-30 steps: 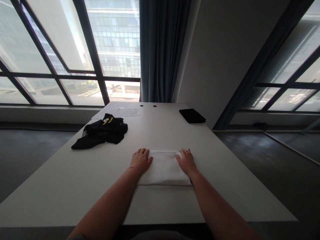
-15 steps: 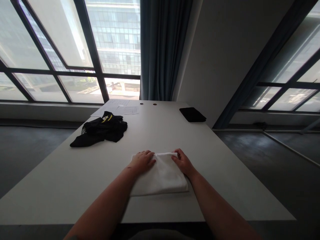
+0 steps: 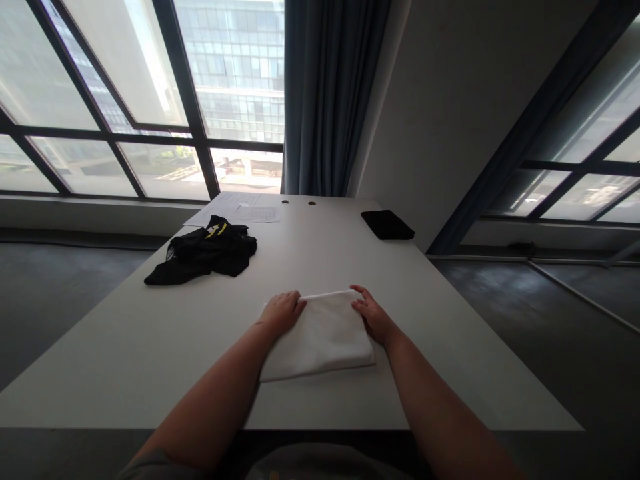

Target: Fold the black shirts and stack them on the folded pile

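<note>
A folded white cloth (image 3: 320, 337) lies on the white table in front of me, its far edge drawn straight between my hands. My left hand (image 3: 283, 312) is closed over the far left corner, with the thumb on top. At the far right corner, my right hand (image 3: 373, 313) pinches the cloth, thumb on the near side and forefinger beyond the edge. The cloth's near edge rests loose toward me. Some fingertips are hidden by the fabric.
A crumpled black garment (image 3: 207, 252) with a yellow mark lies at the left of the table (image 3: 310, 257). Behind it are printed papers (image 3: 256, 214). A folded black item (image 3: 387, 225) sits at the far right. Two round holes mark the table's far end.
The cloth's far edge is straighter and the creases on top have smoothed. Both hands stay at its far corners, with the right fingers a little more spread. The whole view has shifted slightly.
</note>
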`<state>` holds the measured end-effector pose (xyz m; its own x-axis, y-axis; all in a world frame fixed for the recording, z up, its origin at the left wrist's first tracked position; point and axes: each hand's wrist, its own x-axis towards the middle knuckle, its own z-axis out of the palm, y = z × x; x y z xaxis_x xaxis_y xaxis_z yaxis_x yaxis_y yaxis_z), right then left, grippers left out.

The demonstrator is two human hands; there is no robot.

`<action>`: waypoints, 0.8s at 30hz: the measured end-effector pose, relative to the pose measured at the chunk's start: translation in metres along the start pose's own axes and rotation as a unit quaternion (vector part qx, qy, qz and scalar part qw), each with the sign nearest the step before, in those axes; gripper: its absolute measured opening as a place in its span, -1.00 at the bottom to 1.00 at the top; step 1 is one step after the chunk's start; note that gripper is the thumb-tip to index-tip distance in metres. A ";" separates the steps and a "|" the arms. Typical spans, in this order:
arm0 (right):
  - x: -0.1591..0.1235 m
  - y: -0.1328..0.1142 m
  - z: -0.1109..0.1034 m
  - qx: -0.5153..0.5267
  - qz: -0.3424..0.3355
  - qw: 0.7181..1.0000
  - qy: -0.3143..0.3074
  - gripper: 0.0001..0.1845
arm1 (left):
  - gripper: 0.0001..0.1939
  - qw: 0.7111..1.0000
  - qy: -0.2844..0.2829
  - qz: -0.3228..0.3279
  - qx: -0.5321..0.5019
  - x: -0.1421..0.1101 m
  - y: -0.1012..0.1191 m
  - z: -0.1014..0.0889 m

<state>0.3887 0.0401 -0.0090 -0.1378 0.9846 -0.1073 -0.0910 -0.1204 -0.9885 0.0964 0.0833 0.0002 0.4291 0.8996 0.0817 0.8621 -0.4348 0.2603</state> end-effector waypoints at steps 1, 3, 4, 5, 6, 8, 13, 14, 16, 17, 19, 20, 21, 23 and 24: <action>-0.003 -0.002 -0.001 0.002 0.007 1.000 -0.027 -0.03 | -0.63 1.000 0.004 -0.011 0.004 0.000 -0.001 0.000; -0.007 -0.005 -0.002 -0.003 0.015 0.997 -0.073 0.10 | -0.64 0.999 0.007 -0.033 0.012 0.000 -0.004 -0.002; -0.008 -0.006 -0.002 -0.011 0.016 0.996 -0.090 0.10 | -0.64 0.999 0.008 -0.042 0.014 0.000 -0.005 -0.003; -0.009 -0.007 -0.002 -0.024 0.016 0.994 -0.101 0.06 | -0.63 0.999 0.009 -0.048 0.015 0.000 -0.006 -0.003; -0.010 -0.007 -0.002 -0.042 0.017 0.993 -0.108 -0.02 | -0.63 0.998 0.009 -0.053 0.015 0.000 -0.007 -0.003; -0.010 -0.008 -0.002 -0.071 0.023 0.990 -0.120 -0.20 | -0.63 0.998 0.010 -0.058 0.015 0.001 -0.007 -0.003; -0.009 -0.008 0.001 -0.067 0.042 0.986 -0.146 -0.24 | -0.63 0.998 0.018 -0.061 0.010 0.003 -0.006 -0.001; -0.009 -0.008 0.001 -0.063 0.043 0.987 -0.143 -0.24 | -0.63 0.998 0.019 -0.061 0.008 0.003 -0.006 -0.002; -0.009 -0.007 0.001 -0.055 0.046 0.988 -0.135 -0.22 | -0.62 0.998 0.019 -0.061 0.004 0.002 -0.006 -0.003; -0.008 -0.006 0.000 -0.051 0.049 0.989 -0.133 -0.21 | -0.62 0.998 0.017 -0.062 0.002 0.002 -0.006 -0.004; -0.006 -0.006 -0.003 -0.049 0.054 0.988 -0.135 -0.20 | -0.61 0.998 0.013 -0.060 0.003 0.002 -0.006 -0.004; -0.004 -0.006 -0.005 -0.053 0.056 0.987 -0.138 -0.20 | -0.61 0.998 0.012 -0.057 0.005 0.002 -0.006 -0.004; -0.003 -0.007 -0.007 -0.061 0.056 0.986 -0.143 -0.21 | -0.61 0.999 0.011 -0.052 0.008 0.002 -0.006 -0.004; 0.000 -0.013 -0.012 -0.082 0.053 0.984 -0.150 -0.25 | -0.61 0.999 0.011 -0.041 0.013 0.003 -0.005 -0.002; 0.002 -0.018 -0.015 -0.095 0.049 0.983 -0.150 -0.27 | -0.61 0.999 0.013 -0.036 0.014 0.003 -0.004 -0.001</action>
<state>0.4044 0.0457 0.0071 -0.4235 0.8846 -0.1952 0.1188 -0.1594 -0.9800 0.0942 0.0880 -0.0001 0.3592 0.9290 0.0889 0.8975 -0.3700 0.2399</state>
